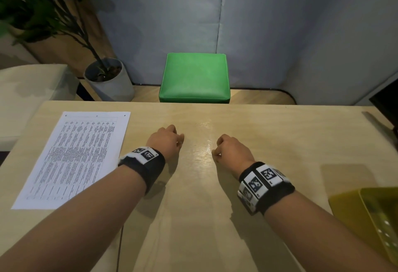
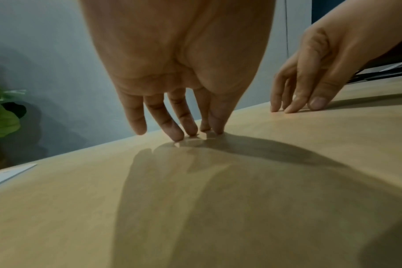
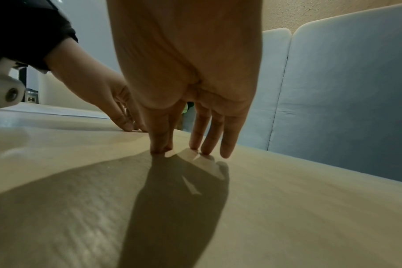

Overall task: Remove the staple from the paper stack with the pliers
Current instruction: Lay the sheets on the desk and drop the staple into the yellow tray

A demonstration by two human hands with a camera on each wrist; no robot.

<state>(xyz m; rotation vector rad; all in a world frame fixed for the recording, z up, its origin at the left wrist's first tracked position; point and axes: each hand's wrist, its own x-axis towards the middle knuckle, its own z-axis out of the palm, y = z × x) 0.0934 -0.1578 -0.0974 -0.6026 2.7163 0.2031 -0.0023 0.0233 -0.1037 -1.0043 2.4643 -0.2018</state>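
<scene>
A: Where are the hands?

B: Both are on the table (image 1: 269, 134), near its middle and a little apart from each other. The left hand (image 1: 165, 140) is just right of the paper (image 1: 73, 159); the right hand (image 1: 232, 151) is further right.

A: Holding anything?

B: No. In the left wrist view the left hand's fingers (image 2: 172, 125) point straight down, slightly spread, tips touching the wood. The right wrist view shows the same for the right hand: fingers (image 3: 209, 134) extended, tips on the surface, nothing between them. Only the little finger of each seems to hang just clear.

A: And the paper?

B: It lies flat on the left part of the table, printed side up, with dense rows of text in a table. It is turned a little, so its long edges slant. Neither hand touches it. Small dark marks show along its far edge; whether one is the staple I cannot tell.

A: The pliers?

B: I cannot make them out for sure. A long grey thing (image 1: 379, 127) lies at the far right edge of the table, too dim to name.

A: Anything else around?

B: A yellow tray (image 1: 353, 205) at the near right corner. Beyond the table, a green stool (image 1: 195, 77), a plant (image 1: 43, 11) in a grey pot (image 1: 114, 86) to the left, and pale blue panels (image 1: 280, 24) behind. Each wrist wears a black band (image 1: 148, 166) with printed markers.
</scene>
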